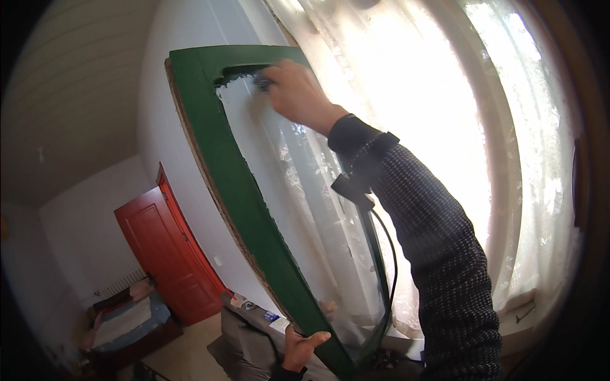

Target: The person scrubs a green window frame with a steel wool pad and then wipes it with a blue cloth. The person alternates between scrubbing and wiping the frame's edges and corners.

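Note:
A green-painted wooden frame (pixel 210 127) with a glass pane (pixel 273 146) stands tilted in front of me. Ragged dark green paint edges overlap the glass along its top and left side. At the pane's upper edge, my right hand (pixel 297 94) is closed on a small dark tool (pixel 261 80), mostly hidden by the fingers and blurred. My left hand (pixel 302 348) grips the frame low on its left edge, thumb over the green face and fingers behind the edge.
Sheer white curtains (pixel 432 127) hang before a bright window at right. A dark cable (pixel 395 267) hangs beside the frame. Grey covered furniture (pixel 244 336) stands behind the frame's lower end. Far left are a red door (pixel 166 254) and a bed (pixel 130 324).

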`<state>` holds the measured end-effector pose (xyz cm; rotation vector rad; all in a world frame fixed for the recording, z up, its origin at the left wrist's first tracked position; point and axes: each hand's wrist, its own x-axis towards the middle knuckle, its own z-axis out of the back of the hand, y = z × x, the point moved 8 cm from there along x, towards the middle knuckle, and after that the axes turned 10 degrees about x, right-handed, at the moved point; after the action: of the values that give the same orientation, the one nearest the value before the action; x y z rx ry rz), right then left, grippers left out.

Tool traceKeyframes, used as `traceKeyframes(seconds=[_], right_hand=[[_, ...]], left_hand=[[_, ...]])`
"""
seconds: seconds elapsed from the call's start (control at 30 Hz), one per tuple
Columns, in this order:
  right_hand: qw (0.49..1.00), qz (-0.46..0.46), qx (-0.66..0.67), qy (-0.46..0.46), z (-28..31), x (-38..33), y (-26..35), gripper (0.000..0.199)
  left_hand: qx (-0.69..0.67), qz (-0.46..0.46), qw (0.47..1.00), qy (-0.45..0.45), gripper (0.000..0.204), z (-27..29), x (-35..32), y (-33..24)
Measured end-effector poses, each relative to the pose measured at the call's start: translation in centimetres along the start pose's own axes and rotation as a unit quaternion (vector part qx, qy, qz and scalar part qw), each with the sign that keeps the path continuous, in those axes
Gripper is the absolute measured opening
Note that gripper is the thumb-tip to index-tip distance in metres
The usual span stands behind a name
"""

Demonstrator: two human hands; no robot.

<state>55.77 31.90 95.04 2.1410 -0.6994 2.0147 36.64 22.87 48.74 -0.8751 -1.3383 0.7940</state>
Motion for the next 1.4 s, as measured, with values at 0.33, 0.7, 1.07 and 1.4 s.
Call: traceKeyframes(seconds=[0.33,0.7,1.07,1.4], right_hand=[[0.997,0.01,0.062,-0.034,-1.1,0.8,-0.2,0.022],[0.991,0.116,0.049,-0.048,-3.6,0.6,5.1,0.02],[0.996,0.057,0.038,-0.055,-0.7,-1.3,1.3,0.015],[0.995,0.0,-0.092,-0.033,-0.2,-0.5,-4.8,0.031]], left_hand=[[-0.019,-0.011,1.0,0.005,0.076,0.2,0.1,0.3],[-0.016,0.002,1.0,0.011,0.078,0.4,0.2,0.4],[0.009,-0.019,1.0,0.021,0.077,0.2,0.3,1.2],[0.017,-0.016,1.0,0.018,0.076,1.1,0.8,1.0]])
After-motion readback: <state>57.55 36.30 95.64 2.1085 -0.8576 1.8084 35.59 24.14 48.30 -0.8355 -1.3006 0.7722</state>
